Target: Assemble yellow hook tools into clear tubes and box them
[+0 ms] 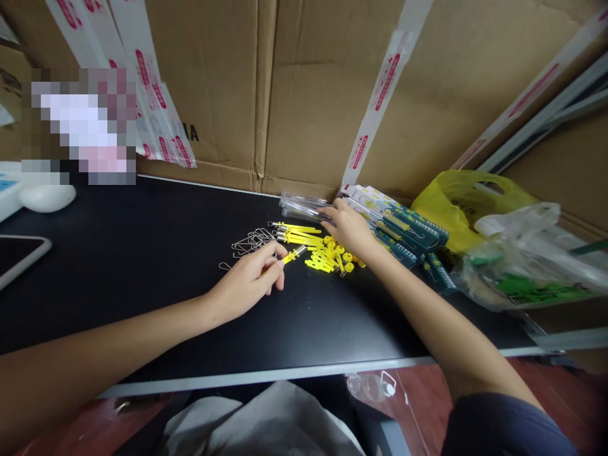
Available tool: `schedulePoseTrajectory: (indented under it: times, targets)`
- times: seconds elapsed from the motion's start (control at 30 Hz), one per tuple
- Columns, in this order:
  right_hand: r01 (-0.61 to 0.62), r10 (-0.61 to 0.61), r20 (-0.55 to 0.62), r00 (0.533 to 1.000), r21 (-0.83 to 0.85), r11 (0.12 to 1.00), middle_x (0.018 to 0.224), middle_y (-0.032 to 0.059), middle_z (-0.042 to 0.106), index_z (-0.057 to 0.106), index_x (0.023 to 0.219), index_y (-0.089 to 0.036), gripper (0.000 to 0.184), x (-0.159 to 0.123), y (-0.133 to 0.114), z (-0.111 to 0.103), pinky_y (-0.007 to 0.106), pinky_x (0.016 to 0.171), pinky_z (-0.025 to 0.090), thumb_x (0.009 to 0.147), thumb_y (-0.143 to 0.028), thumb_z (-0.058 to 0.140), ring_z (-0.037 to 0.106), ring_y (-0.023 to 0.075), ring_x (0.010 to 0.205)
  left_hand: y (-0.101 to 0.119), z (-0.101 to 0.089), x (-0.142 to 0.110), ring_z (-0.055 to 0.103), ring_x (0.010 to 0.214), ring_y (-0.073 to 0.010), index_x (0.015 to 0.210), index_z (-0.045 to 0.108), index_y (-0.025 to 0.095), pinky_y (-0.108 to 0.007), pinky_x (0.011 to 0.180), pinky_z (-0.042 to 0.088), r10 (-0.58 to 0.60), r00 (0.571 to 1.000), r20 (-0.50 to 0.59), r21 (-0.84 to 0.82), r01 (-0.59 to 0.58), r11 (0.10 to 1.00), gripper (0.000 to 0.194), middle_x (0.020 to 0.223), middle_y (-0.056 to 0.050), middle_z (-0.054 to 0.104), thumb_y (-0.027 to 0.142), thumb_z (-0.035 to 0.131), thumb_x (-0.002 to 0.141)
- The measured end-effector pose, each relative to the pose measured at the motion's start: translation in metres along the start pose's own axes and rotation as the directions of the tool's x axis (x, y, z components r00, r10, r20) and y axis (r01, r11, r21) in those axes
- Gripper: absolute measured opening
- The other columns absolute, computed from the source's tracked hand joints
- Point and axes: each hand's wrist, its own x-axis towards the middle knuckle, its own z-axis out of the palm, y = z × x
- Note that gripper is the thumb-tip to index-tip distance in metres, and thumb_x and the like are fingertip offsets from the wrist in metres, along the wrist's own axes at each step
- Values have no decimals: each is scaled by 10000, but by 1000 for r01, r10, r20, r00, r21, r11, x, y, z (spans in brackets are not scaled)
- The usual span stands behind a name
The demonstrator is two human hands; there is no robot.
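In the head view my left hand (259, 272) is closed, pinching a yellow plastic piece with a metal tip (291, 256) between thumb and fingers. My right hand (351, 228) reaches over to a bundle of clear plastic tubes (304, 206). Its fingertips touch the tubes, finger and thumb apart. Between the hands lies a pile of small yellow plastic parts (320, 258), some of them round caps. Behind it are several yellow sticks with metal ends (299, 235). Bent metal wire hooks (251, 240) form a heap beyond my left hand.
Printed green-and-white boxes (394, 218) are stacked at right, before a yellow plastic bag (446, 202) and a clear bag (532, 266). Cardboard (313, 95) walls the back of the black table (190, 354). A white-edged device (23, 253) lies at left.
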Motion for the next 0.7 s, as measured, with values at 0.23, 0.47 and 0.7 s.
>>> schedulePoseTrajectory:
  times: [0.23,0.47,0.7]
  targets:
    - [81,-73,76,994,-105,991,1070,100,634,682,1152,-210,293,12,-8,10,345,786,476,874,-221,592,617,253,952,5,-2,0,440,579,-117,1063,516,222,-249,593,341,36,999,-38,76,-33,997,203,604,65,449,363,405,968]
    - [82,-80,34,996,-41,996,983,86,660,698,988,-181,161,-2,-15,-8,313,765,435,862,-227,610,599,233,932,5,-1,-1,431,531,-104,1121,587,220,-236,540,326,43,998,-43,102,-39,994,296,593,60,461,418,445,952]
    - [183,-155,217,964,-112,977,879,80,663,703,884,-177,136,-37,-29,-31,301,691,369,859,-252,592,593,229,861,1,2,1,499,550,-80,1011,512,206,-225,575,384,42,999,-25,66,-41,997,145,736,37,598,318,445,946]
